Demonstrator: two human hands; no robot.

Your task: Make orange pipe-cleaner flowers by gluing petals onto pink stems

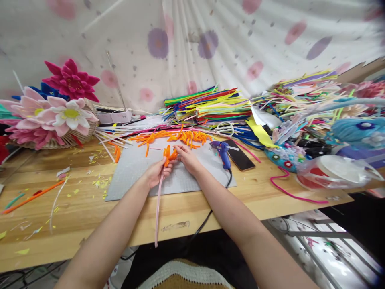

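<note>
A fuzzy, pale pink stem [159,212] hangs past the near edge of the flat grey board [183,178], which lies bare left of the hands. Above the board, the left hand [158,172] grasps a spiky orange cluster [169,155] low down; the right hand [188,158] has fingertips at its right side, whether pinching I cannot tell. Curly orange pieces [190,137] line the board's far edge.

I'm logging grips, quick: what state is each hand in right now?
Left hand: closed, holding the orange bundle and its pale pink stem.
Right hand: fingers at the bundle's edge; whether they grip it cannot be told.
</note>
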